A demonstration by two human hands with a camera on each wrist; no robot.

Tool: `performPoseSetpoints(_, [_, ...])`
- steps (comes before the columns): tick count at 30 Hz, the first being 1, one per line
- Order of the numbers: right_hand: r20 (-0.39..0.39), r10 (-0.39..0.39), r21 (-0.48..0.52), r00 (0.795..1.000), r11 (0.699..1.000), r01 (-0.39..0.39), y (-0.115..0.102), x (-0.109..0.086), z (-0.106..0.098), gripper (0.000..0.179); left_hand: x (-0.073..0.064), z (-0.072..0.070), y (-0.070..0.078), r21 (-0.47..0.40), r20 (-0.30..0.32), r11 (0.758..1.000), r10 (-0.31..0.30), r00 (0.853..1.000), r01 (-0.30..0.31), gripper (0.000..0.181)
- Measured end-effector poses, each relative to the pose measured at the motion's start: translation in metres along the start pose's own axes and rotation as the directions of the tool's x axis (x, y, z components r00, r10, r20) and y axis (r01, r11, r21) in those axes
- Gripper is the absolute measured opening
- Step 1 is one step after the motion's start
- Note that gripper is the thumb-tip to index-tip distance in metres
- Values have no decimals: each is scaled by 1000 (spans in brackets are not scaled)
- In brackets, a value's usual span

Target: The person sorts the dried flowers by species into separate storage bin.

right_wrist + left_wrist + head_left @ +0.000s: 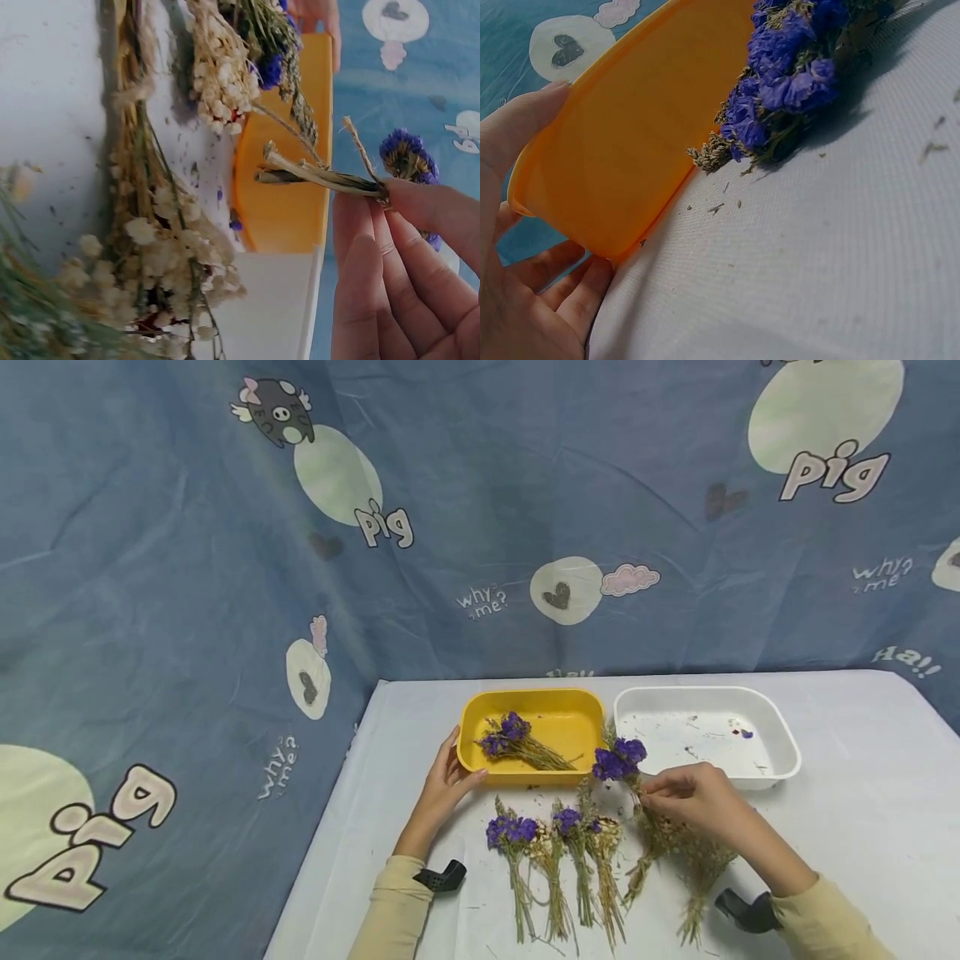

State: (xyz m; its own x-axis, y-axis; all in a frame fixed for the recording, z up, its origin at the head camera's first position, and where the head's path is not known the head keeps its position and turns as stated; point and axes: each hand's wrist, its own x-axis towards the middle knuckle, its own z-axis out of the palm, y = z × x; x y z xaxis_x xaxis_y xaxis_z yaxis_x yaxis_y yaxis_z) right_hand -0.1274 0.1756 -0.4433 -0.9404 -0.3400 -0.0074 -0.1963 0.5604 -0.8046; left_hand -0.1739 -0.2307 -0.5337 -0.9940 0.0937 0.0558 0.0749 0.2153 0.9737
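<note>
My left hand grips the left end of a yellow tray, thumb at the rim and fingers against the outer wall, as the left wrist view shows. One bunch of dried purple flowers lies inside the tray. Near the tray's right front corner, my right hand pinches another bunch of dried purple flowers, raised above the table. In the right wrist view its short stems are bound with twine where thumb and fingertips meet.
A white tray with a few loose bits stands right of the yellow one. In front lie several dried bunches in a row, purple ones and cream ones, with a pale bunch below my right hand. Plant crumbs dot the white table.
</note>
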Motion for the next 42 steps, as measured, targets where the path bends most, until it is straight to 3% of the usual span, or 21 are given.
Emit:
performPoseSetpoints(5, [14, -36, 17, 999, 999, 36, -3, 11, -8, 19, 6, 2, 2, 2, 4, 1000, 15, 1000, -15, 93])
performPoseSetpoints(17, [54, -4, 64, 999, 998, 1, -10, 31, -6, 22, 5, 0, 3, 8, -3, 1000, 9, 1000, -9, 93])
performPoseSetpoints(35, [121, -19, 56, 992, 998, 12, -18, 69, -5, 23, -1, 1, -1, 2, -4, 1000, -7, 1000, 7, 93])
performPoseSetpoints(42, [126, -35, 2, 991, 999, 35, -21, 89, -3, 20, -2, 1, -1, -2, -7, 1000, -4, 1000, 4, 95])
